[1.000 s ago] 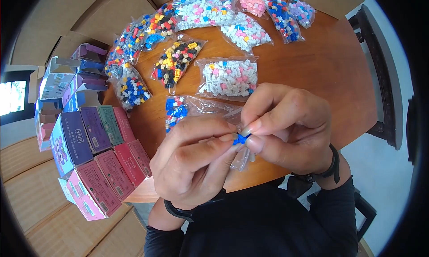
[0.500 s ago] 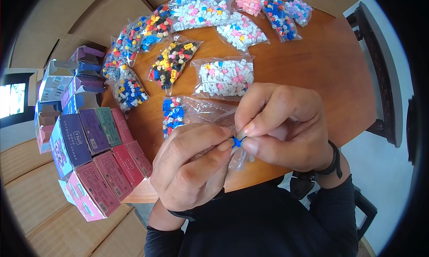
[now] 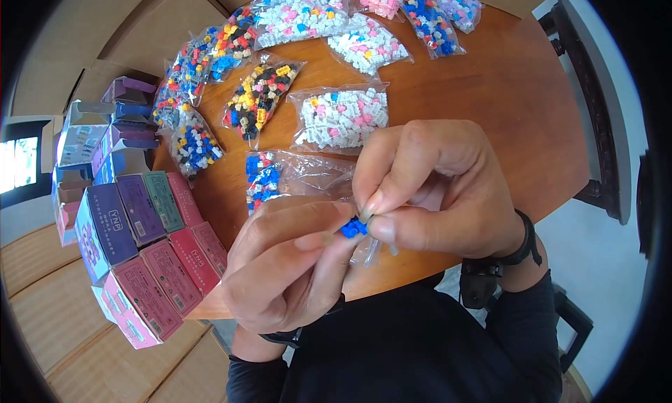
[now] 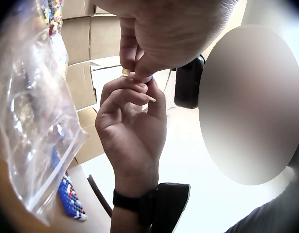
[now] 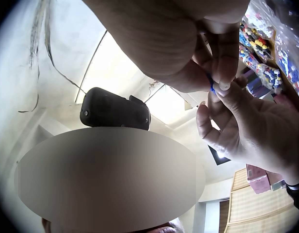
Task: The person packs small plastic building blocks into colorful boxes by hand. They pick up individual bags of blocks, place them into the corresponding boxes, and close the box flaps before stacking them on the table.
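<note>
In the head view, a small blue building brick piece (image 3: 354,227) sits between the fingertips of both hands, above the near part of the table. My left hand (image 3: 283,263) pinches it from the left, one fingertip drawn back from it. From the other side my right hand (image 3: 441,186) holds it between thumb and index finger. Only a bit of blue (image 5: 212,85) shows among the fingers in the right wrist view. Just behind the hands lies a clear plastic bag (image 3: 315,166) with blue, white and red bricks at its left end, partly hidden by the hands.
A bag of white and pink bricks (image 3: 343,118) lies beyond the hands, a bag of black and yellow bricks (image 3: 260,98) to its left. Several more brick bags line the table's far edge. Small printed boxes (image 3: 150,284) stand at the left, cardboard boxes (image 3: 147,25) behind.
The head view has shifted slightly, so bags and hands appear further left. One left fingertip has pulled back from the blue piece, and more of the piece shows.
</note>
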The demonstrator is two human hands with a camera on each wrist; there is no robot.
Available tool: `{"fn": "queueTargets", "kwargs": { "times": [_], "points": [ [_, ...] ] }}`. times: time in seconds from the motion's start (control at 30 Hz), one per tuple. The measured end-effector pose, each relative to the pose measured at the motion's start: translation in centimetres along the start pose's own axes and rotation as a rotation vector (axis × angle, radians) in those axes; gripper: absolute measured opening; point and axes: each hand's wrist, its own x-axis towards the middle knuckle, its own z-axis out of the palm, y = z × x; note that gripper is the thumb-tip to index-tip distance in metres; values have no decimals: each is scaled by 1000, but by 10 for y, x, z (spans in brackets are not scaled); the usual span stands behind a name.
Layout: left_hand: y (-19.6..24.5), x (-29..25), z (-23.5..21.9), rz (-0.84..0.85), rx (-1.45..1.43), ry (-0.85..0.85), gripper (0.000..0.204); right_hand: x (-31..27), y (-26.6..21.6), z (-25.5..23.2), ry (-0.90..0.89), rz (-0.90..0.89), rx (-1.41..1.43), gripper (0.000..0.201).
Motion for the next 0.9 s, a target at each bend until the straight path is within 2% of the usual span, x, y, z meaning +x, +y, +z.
{"fn": "queueTargets", "kwargs": {
  "times": [0.1, 0.3, 0.4, 0.63, 0.9],
  "points": [
    [1, 2, -5, 6, 35, -63, 31, 0, 1, 0, 6, -4, -7, 17],
    [-4, -2, -1, 51, -32, 17, 41, -1, 1, 4, 46, 9, 24, 17],
    [-4, -3, -4, 58, 7, -17, 43, -1, 1, 5, 45, 10, 33, 17],
    [2, -1, -6, 26, 104, -66, 34, -1, 3, 4, 49, 25, 39, 17],
    [2, -1, -5, 14, 114, -58, 34, -1, 6, 3, 49, 25, 52, 16]
  ]
}}
